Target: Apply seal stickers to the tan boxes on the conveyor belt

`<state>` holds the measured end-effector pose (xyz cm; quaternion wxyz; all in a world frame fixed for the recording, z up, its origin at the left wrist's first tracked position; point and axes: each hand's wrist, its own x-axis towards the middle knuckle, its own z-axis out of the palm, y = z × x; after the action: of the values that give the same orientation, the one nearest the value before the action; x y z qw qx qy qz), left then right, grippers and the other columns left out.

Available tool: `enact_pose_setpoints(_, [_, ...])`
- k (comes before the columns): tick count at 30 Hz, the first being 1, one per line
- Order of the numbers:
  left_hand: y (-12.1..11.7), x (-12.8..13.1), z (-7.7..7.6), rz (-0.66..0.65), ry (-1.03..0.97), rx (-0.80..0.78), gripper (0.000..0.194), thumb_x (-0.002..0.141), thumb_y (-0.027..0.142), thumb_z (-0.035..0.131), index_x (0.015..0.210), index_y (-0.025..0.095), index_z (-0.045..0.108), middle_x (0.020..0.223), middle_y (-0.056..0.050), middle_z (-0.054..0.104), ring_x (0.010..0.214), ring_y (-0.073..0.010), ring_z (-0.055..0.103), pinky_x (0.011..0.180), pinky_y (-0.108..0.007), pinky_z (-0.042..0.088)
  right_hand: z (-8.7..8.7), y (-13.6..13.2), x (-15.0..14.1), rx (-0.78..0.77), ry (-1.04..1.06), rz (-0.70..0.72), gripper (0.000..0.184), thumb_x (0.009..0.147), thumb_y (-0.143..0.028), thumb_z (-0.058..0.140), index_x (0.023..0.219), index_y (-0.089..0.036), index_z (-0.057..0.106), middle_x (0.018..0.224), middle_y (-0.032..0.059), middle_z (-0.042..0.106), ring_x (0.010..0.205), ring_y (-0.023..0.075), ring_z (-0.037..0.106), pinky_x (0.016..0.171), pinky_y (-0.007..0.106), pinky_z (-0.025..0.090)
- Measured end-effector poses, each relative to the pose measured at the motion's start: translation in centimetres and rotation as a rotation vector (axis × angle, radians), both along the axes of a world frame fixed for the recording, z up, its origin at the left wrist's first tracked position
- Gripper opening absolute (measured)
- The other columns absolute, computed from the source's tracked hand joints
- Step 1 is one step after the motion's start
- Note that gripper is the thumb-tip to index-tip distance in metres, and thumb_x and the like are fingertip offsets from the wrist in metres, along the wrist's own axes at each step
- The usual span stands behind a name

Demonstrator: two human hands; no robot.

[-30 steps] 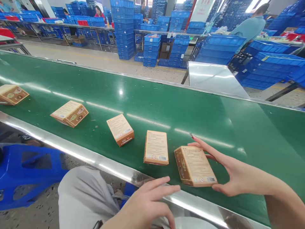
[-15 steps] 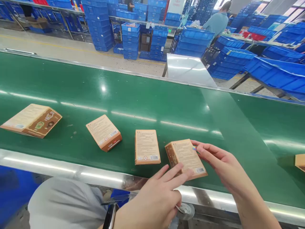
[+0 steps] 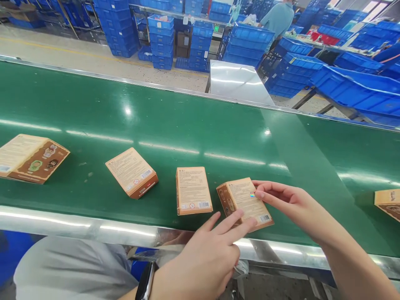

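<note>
A small tan-and-brown cardboard box (image 3: pixel 243 200) lies tilted on the green belt in front of me, printed text and a barcode facing up. Two outstretched fingers of my left hand (image 3: pixel 215 254) rest on its lower part; the other fingers curl under, and whether they hold anything is hidden. At the upper right corner, my right hand (image 3: pixel 287 204) has its thumb on the printed face and its index finger against the far side. A small shiny rainbow sticker (image 3: pixel 252 194) sits on the face beside that thumb. Left of it lies a similar box (image 3: pixel 193 189).
Farther left are another box (image 3: pixel 133 173) and one showing cartoon figures (image 3: pixel 40 160); one more box (image 3: pixel 387 202) is at the right edge. A metal rail (image 3: pixel 78 223) borders the belt. Beyond stand a steel table (image 3: pixel 237 81), stacked blue crates (image 3: pixel 161 41) and a person (image 3: pixel 278 18).
The rainbow sticker, between my right fingertips before, now shows on the box face. My right fingers have shifted slightly. The view has tilted down and turned a little.
</note>
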<state>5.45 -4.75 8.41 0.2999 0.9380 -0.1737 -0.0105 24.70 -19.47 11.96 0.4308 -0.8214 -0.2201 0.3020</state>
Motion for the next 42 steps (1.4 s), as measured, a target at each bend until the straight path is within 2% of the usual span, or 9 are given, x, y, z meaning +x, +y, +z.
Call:
enact_pose_setpoints(7, [0.1, 0.1, 0.1, -0.017, 0.0, -0.046, 0.009, 0.086, 0.011, 0.062, 0.087, 0.012, 0.071, 0.166, -0.011, 0.028, 0.153, -0.0331, 0.028, 0.121, -0.052, 0.037, -0.8, 0.0, -2.0, -0.051, -0.221, -0.104, 0.06, 0.071, -0.079, 0.068, 0.081, -0.021, 0.072, 0.099, 0.0131, 0.076, 0.078, 0.0291, 0.071, 0.062, 0.037, 0.06])
enact_pose_setpoints(13, [0.7, 0.0, 0.1, -0.026, 0.029, -0.223, 0.01, 0.086, 0.006, 0.06, 0.086, 0.013, 0.067, 0.165, -0.01, 0.032, 0.152, -0.0314, 0.03, 0.122, -0.049, 0.034, -2.2, 0.9, -3.4, -0.107, -0.533, -0.284, 0.061, 0.079, -0.076, 0.058, 0.102, -0.02, 0.06, 0.096, 0.0138, 0.073, 0.066, 0.0251, 0.07, 0.056, 0.036, 0.058])
enact_pose_setpoints(15, [1.5, -0.4, 0.4, 0.036, 0.103, -0.379, 0.012, 0.087, 0.006, 0.06, 0.091, 0.015, 0.066, 0.155, -0.011, 0.05, 0.14, -0.028, 0.051, 0.116, -0.041, 0.042, -2.4, 1.0, -3.4, -0.105, -0.581, -0.341, 0.067, 0.081, -0.074, 0.057, 0.117, -0.017, 0.055, 0.103, 0.0152, 0.072, 0.063, 0.0239, 0.069, 0.056, 0.036, 0.057])
enact_pose_setpoints(18, [3.1, -1.6, 1.2, 0.255, 0.334, -0.525, 0.008, 0.091, 0.018, 0.06, 0.096, 0.02, 0.067, 0.104, -0.003, 0.077, 0.09, -0.0187, 0.072, 0.082, -0.026, 0.054, -1.9, 0.6, -4.1, -0.098, -0.769, -0.384, 0.059, 0.088, -0.066, 0.053, 0.121, -0.017, 0.056, 0.109, 0.0154, 0.072, 0.077, 0.0275, 0.073, 0.052, 0.032, 0.054])
enact_pose_setpoints(21, [4.8, -2.7, 2.1, 0.443, 0.498, -0.589, 0.011, 0.092, 0.029, 0.06, 0.095, 0.022, 0.068, 0.071, 0.004, 0.069, 0.063, -0.0134, 0.059, 0.06, -0.022, 0.042, -0.7, 0.3, -6.2, -0.01, -0.902, -0.211, 0.033, 0.098, -0.051, 0.053, 0.111, -0.023, 0.064, 0.103, 0.0081, 0.074, 0.089, 0.0257, 0.073, 0.051, 0.026, 0.053])
enact_pose_setpoints(24, [6.1, -3.4, 2.6, 0.501, 0.517, -0.697, 0.015, 0.091, 0.028, 0.059, 0.095, 0.02, 0.071, 0.073, 0.004, 0.068, 0.064, -0.0119, 0.054, 0.06, -0.021, 0.038, 0.1, 0.8, -8.9, 0.151, -0.757, 0.214, 0.015, 0.102, -0.04, 0.056, 0.107, -0.029, 0.065, 0.097, 0.0002, 0.075, 0.085, 0.0185, 0.074, 0.069, 0.023, 0.06])
enact_pose_setpoints(26, [6.6, -3.7, 2.7, 0.511, 0.496, -0.732, 0.016, 0.091, 0.027, 0.058, 0.093, 0.02, 0.072, 0.076, 0.004, 0.069, 0.068, -0.0117, 0.054, 0.062, -0.02, 0.039, 0.0, 1.8, -10.3, 0.218, -0.672, 0.363, 0.011, 0.101, -0.034, 0.061, 0.111, -0.03, 0.063, 0.099, -0.0016, 0.074, 0.087, 0.0159, 0.074, 0.077, 0.021, 0.06])
enact_pose_setpoints(35, [7.2, -4.8, 3.0, 0.53, 0.477, -0.767, 0.02, 0.094, 0.031, 0.056, 0.091, 0.019, 0.072, 0.07, 0.006, 0.06, 0.063, -0.0103, 0.045, 0.058, -0.02, 0.033, -0.7, 5.5, -11.7, 0.327, -0.691, 0.446, 0.009, 0.106, -0.023, 0.052, 0.104, -0.026, 0.061, 0.093, -0.0019, 0.071, 0.083, 0.0118, 0.071, 0.079, 0.016, 0.057])
enact_pose_setpoints(42, [7.8, -5.3, 2.8, 0.549, 0.427, -0.735, 0.035, 0.099, 0.037, 0.046, 0.072, 0.018, 0.056, 0.063, 0.007, 0.044, 0.061, -0.0099, 0.036, 0.056, -0.023, 0.027, -1.4, 5.3, -12.3, 0.254, -0.665, 0.425, 0.021, 0.105, -0.024, 0.053, 0.126, -0.027, 0.055, 0.092, -0.0007, 0.072, 0.079, 0.0142, 0.073, 0.072, 0.019, 0.059])
